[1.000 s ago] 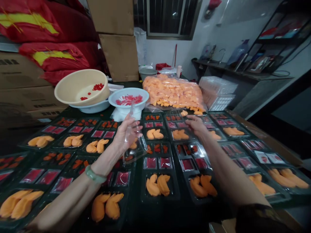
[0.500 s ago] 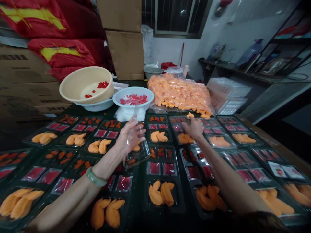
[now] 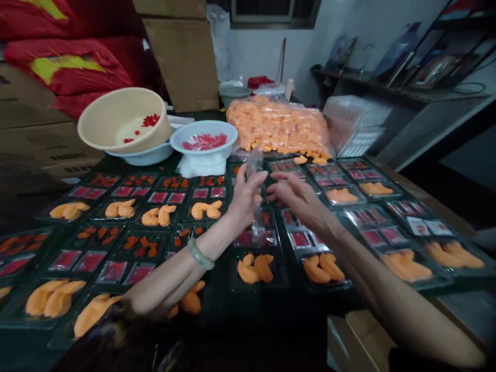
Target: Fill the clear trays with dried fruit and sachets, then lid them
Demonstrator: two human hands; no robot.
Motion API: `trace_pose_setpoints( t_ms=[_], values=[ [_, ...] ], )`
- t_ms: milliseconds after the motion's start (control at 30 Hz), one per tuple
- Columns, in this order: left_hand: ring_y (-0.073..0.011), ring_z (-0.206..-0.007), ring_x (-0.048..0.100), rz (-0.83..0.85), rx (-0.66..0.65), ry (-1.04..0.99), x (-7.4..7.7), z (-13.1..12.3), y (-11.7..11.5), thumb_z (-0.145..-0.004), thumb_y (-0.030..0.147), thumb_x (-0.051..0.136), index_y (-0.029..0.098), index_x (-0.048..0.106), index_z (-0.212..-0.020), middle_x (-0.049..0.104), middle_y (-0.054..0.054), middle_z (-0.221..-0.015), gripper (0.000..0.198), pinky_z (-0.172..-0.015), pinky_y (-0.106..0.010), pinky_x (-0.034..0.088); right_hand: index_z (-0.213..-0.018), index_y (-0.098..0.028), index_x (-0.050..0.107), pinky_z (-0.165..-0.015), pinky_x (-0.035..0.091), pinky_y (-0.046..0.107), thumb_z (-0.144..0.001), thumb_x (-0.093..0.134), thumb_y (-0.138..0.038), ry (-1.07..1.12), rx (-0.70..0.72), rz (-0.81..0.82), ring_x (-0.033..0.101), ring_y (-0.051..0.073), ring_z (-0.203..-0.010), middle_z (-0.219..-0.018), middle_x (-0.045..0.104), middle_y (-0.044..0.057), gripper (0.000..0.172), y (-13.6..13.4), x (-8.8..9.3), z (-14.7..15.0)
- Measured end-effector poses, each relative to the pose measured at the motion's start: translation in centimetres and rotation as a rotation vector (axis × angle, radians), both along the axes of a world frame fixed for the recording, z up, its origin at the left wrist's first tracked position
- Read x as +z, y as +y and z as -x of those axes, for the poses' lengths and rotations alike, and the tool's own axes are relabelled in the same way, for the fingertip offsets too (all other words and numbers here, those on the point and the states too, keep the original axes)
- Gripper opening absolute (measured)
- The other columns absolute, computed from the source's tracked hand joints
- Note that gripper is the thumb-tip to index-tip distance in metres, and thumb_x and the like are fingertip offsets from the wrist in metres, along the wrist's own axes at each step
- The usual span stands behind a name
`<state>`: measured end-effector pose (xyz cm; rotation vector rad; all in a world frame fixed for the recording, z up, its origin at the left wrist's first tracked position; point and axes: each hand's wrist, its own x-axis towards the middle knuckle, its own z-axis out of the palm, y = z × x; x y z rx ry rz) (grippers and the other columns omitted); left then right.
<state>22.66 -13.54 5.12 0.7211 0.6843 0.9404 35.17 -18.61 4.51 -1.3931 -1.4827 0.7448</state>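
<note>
My left hand (image 3: 245, 200), with a pale green bangle at the wrist, grips a clear plastic lid (image 3: 256, 225) held on edge above the middle trays. To its right is my right hand (image 3: 296, 199), its fingers stretched out towards the lid and holding nothing visible; whether they touch it I cannot tell. Below the hands lies a black tray (image 3: 281, 276) with two orange curved pieces (image 3: 254, 268), red packets and small dark orange pieces in separate compartments. Beside it is a similar tray with two orange pieces (image 3: 323, 268).
Rows of filled trays cover the dark green table. Behind them stand a cream basin (image 3: 87, 124), a light blue bowl (image 3: 231, 135) of red packets, a big clear bag (image 3: 279, 124) of orange pieces and stacked clear plastic containers (image 3: 354, 121). An open carton (image 3: 368, 330) sits below the front edge.
My left hand has moved right with the lid, which now stands more edge-on. My right hand has drawn back from the orange pieces by the bag towards the lid. The view has tilted down.
</note>
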Motion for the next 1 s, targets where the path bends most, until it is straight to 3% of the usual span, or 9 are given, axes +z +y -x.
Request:
trace_pose_setpoints(
  t_ms=[100,200,300,433,600,733,867,933,1000],
  values=[
    [-0.0163,-0.079,0.058,-0.113,0.009,-0.003,-0.2,-2.8,-2.4,-0.061,0.031,0.075,0.030,0.022,-0.137,0.058,-0.003,-0.101,0.092,-0.064,-0.026,0.045,-0.110,-0.019,0.049,-0.061,0.048,0.026,-0.073,0.066,-0.036,0.118,0.113,-0.012,0.059,0.016,-0.073,-0.086,0.061,0.004,0.044,-4.9,2.1,1.8],
    [-0.0172,-0.085,0.057,-0.181,-0.015,0.125,-0.8,-4.0,-4.2,-0.061,0.040,0.075,0.028,0.025,-0.136,0.056,-0.006,-0.106,0.091,-0.068,-0.027,0.045,-0.108,-0.018,0.049,-0.050,0.043,0.022,-0.075,0.061,-0.030,0.131,-0.070,-0.007,0.054,0.011,-0.056,-0.072,0.057,-0.001,0.037,-8.2,2.6,0.2],
    [-0.0127,-0.067,0.056,-0.229,-0.056,0.312,-1.9,-3.8,-4.6,-0.066,0.046,0.070,0.023,0.027,-0.135,0.059,-0.005,-0.091,0.084,-0.060,-0.025,0.044,-0.119,-0.017,0.043,-0.040,0.036,0.020,-0.073,0.062,-0.031,0.141,-0.232,0.039,0.047,0.008,-0.046,-0.063,0.053,-0.005,0.052,-10.8,1.6,-2.9],
    [-0.0094,-0.049,0.049,-0.371,-0.181,0.606,-3.7,-2.8,-4.4,-0.068,0.030,0.068,0.015,0.034,-0.129,0.057,0.000,-0.068,0.071,-0.050,-0.022,0.039,-0.124,-0.014,0.040,-0.041,0.033,0.021,-0.068,0.064,-0.039,0.152,-0.329,0.202,0.044,0.009,-0.045,-0.060,0.051,-0.006,0.066,-13.5,-2.0,-6.1],
    [-0.0182,-0.067,0.058,-0.721,-0.326,1.094,-4.8,-2.6,-4.8,-0.068,0.030,0.064,0.014,0.035,-0.129,0.061,-0.005,-0.075,0.070,-0.061,-0.028,0.045,-0.118,-0.011,0.051,-0.053,0.038,0.026,-0.072,0.058,-0.036,-0.183,-0.500,0.276,0.048,0.013,-0.055,-0.061,0.052,-0.002,0.053,-13.9,-6.6,-7.7],
    [-0.0268,-0.086,0.058,-1.145,-0.375,1.408,-4.7,-2.5,-5.2,-0.073,0.035,0.058,0.019,0.045,-0.123,0.059,-0.010,-0.093,0.054,-0.069,-0.037,0.046,-0.113,-0.016,0.058,-0.059,0.037,0.027,-0.077,0.056,-0.033,-0.629,-0.626,0.415,0.055,0.017,-0.068,-0.078,0.058,0.005,0.041,-13.4,-7.8,-7.6],
    [-0.0333,-0.110,0.046,-1.505,-0.487,1.362,-4.1,-2.0,-6.1,-0.075,0.050,0.054,0.024,0.044,-0.126,0.041,-0.016,-0.126,0.059,-0.081,-0.043,0.042,-0.116,-0.021,0.057,-0.061,0.037,0.027,-0.083,0.049,-0.036,-0.759,-0.663,0.450,0.056,0.019,-0.076,-0.090,0.058,0.007,0.037,-13.1,-7.9,-7.0],
    [-0.0405,-0.122,0.032,-1.636,-0.661,1.282,-4.1,-2.0,-6.4,-0.063,0.066,0.058,0.024,0.045,-0.127,0.032,-0.018,-0.136,0.077,-0.091,-0.051,0.034,-0.118,-0.024,0.056,-0.061,0.037,0.026,-0.085,0.047,-0.035,-0.764,-0.655,0.454,0.056,0.018,-0.077,-0.091,0.057,0.007,0.036,-12.8,-8.0,-7.0],
    [-0.0464,-0.128,0.019,-1.661,-0.845,1.265,-4.2,-2.1,-6.6,-0.053,0.072,0.061,0.022,0.042,-0.129,0.026,-0.020,-0.141,0.093,-0.095,-0.057,0.027,-0.120,-0.027,0.055,-0.062,0.039,0.026,-0.087,0.044,-0.031,-0.780,-0.627,0.427,0.056,0.019,-0.081,-0.096,0.056,0.008,0.035,-12.6,-8.1,-7.1]
  ],
)
